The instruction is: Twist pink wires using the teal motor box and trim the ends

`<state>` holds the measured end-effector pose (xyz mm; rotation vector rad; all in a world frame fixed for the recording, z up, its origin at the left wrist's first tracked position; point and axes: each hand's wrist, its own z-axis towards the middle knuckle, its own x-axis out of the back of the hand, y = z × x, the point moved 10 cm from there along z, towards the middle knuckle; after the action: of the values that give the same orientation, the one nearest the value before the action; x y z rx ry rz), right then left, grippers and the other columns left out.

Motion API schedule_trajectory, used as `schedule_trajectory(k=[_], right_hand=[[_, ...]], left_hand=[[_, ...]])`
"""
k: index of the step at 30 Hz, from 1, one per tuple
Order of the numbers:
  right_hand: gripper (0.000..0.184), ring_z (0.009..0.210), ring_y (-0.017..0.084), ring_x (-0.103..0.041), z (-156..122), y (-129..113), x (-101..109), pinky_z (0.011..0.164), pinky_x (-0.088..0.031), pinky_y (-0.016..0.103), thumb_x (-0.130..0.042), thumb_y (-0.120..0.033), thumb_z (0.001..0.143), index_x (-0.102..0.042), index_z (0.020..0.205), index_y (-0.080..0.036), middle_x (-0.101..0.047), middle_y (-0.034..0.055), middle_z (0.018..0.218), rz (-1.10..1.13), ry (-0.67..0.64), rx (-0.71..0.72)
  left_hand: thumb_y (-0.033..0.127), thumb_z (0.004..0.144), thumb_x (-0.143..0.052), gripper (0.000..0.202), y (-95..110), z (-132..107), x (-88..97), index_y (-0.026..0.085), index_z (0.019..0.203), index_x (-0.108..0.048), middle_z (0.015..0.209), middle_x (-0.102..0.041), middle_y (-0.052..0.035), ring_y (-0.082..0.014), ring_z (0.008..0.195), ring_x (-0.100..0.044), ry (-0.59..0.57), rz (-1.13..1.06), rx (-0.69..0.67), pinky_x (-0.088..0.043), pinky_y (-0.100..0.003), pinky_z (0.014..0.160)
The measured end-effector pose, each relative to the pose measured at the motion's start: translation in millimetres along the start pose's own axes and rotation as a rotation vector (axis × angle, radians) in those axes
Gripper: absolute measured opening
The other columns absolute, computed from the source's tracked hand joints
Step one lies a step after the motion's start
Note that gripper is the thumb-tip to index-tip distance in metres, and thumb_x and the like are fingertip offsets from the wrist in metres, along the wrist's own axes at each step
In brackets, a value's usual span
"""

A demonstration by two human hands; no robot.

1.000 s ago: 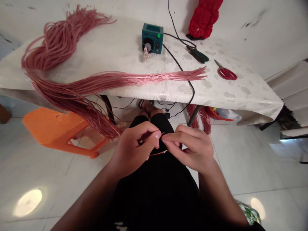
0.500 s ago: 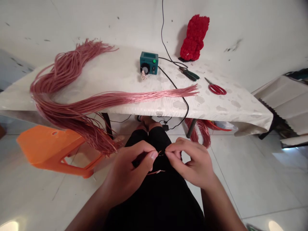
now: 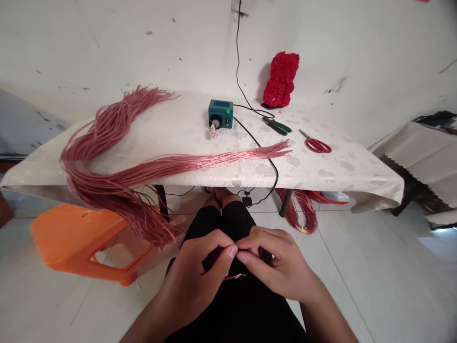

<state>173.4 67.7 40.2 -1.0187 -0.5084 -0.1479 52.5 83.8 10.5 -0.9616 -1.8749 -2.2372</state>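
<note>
My left hand (image 3: 194, 278) and my right hand (image 3: 276, 264) meet above my lap, over black trousers. Both pinch a thin pink cord (image 3: 235, 276), whose short end sticks out just below the touching thumbs. A long bundle of the same pink cords (image 3: 200, 162) lies across the white table (image 3: 357, 174) and hangs off its left edge towards my knees.
On the table stand a teal box with a knob and green light (image 3: 220, 114), green-handled pliers (image 3: 277, 126), red scissors (image 3: 316, 144) and a red knitted piece (image 3: 281, 79) against the wall. An orange plastic stool (image 3: 78, 240) lies tipped at my left. More pink cord (image 3: 300, 214) hangs under the table.
The view has tilted upward, so the table and wall sit lower in the picture. My hands stay together on the cord, and the fingertips have closed tighter against each other.
</note>
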Motion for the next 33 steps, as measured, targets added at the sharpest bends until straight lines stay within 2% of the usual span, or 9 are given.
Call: schedule_trajectory(k=[3, 6, 9, 14, 17, 22, 27, 33], right_hand=[[0.006, 0.062, 0.008, -0.053, 0, 1, 2, 0.058, -0.041, 0.022, -0.065, -0.019, 0.092, -0.07, 0.093, -0.02, -0.056, -0.0038, 0.07, 0.009, -0.007, -0.018], [0.013, 0.064, 0.009, -0.055, 0, 5, 1, 0.059, -0.044, 0.022, -0.066, -0.021, 0.091, -0.069, 0.104, -0.021, -0.058, -0.0034, 0.074, 0.032, -0.024, -0.065], [0.018, 0.067, 0.01, -0.056, 0, 9, -7, 0.062, -0.046, 0.023, -0.064, -0.022, 0.091, -0.068, 0.109, -0.022, -0.059, -0.0027, 0.077, 0.036, -0.102, -0.118], [0.007, 0.063, 0.009, -0.053, -2, 9, -12, 0.06, -0.044, 0.022, -0.06, -0.02, 0.091, -0.066, 0.093, -0.019, -0.057, -0.004, 0.072, 0.035, -0.171, -0.143], [0.004, 0.06, 0.008, -0.051, -2, 9, -13, 0.059, -0.042, 0.022, -0.06, -0.019, 0.089, -0.064, 0.088, -0.019, -0.056, -0.0046, 0.07, 0.035, -0.19, -0.146], [0.016, 0.06, 0.007, -0.048, -3, 5, -12, 0.058, -0.039, 0.021, -0.06, -0.021, 0.093, -0.06, 0.077, -0.018, -0.054, -0.0047, 0.068, 0.046, -0.193, -0.101], [0.018, 0.061, 0.007, -0.05, -2, 5, -11, 0.057, -0.04, 0.021, -0.059, -0.023, 0.096, -0.063, 0.08, -0.017, -0.057, -0.0037, 0.069, 0.143, -0.181, -0.085], [0.018, 0.058, 0.006, -0.052, 1, 4, -8, 0.056, -0.042, 0.019, -0.059, -0.023, 0.097, -0.064, 0.082, -0.017, -0.057, -0.0047, 0.066, 0.246, -0.145, -0.074]], left_hand=[[0.029, 0.097, -0.048, 0.026, 3, -1, 2.3, 0.021, 0.076, -0.062, 0.06, -0.057, 0.0052, -0.0099, 0.055, -0.056, 0.01, 0.016, -0.018, -0.044, -0.02, 0.052], [0.028, 0.097, -0.049, 0.025, 4, -2, 1.9, 0.021, 0.077, -0.062, 0.062, -0.058, 0.0048, -0.0099, 0.056, -0.057, -0.009, 0.008, -0.013, -0.044, -0.021, 0.055], [0.03, 0.098, -0.049, 0.025, 2, -3, -0.9, 0.021, 0.08, -0.063, 0.067, -0.061, 0.0036, -0.0108, 0.06, -0.059, -0.042, -0.019, 0.021, -0.046, -0.021, 0.056], [0.032, 0.099, -0.046, 0.027, -3, -2, -9.1, 0.021, 0.082, -0.063, 0.071, -0.065, 0.0023, -0.0131, 0.066, -0.062, -0.13, 0.041, 0.082, -0.044, -0.025, 0.059], [0.032, 0.099, -0.045, 0.027, -2, -2, -11.6, 0.021, 0.08, -0.061, 0.069, -0.063, 0.0038, -0.0119, 0.063, -0.059, -0.16, 0.061, 0.056, -0.041, -0.026, 0.058], [0.031, 0.101, -0.044, 0.028, -2, -4, -9.1, 0.021, 0.079, -0.058, 0.068, -0.06, 0.0053, -0.0108, 0.062, -0.055, -0.142, 0.075, 0.003, -0.038, -0.026, 0.059], [0.03, 0.1, -0.045, 0.027, -2, -4, -9.1, 0.02, 0.079, -0.058, 0.064, -0.056, 0.0061, -0.0099, 0.058, -0.053, -0.16, -0.045, 0.023, -0.04, -0.025, 0.056], [0.022, 0.099, -0.048, 0.023, 0, -1, -6.2, 0.019, 0.08, -0.059, 0.071, -0.061, 0.0053, -0.0079, 0.062, -0.061, -0.147, -0.257, 0.039, -0.049, -0.022, 0.06]])
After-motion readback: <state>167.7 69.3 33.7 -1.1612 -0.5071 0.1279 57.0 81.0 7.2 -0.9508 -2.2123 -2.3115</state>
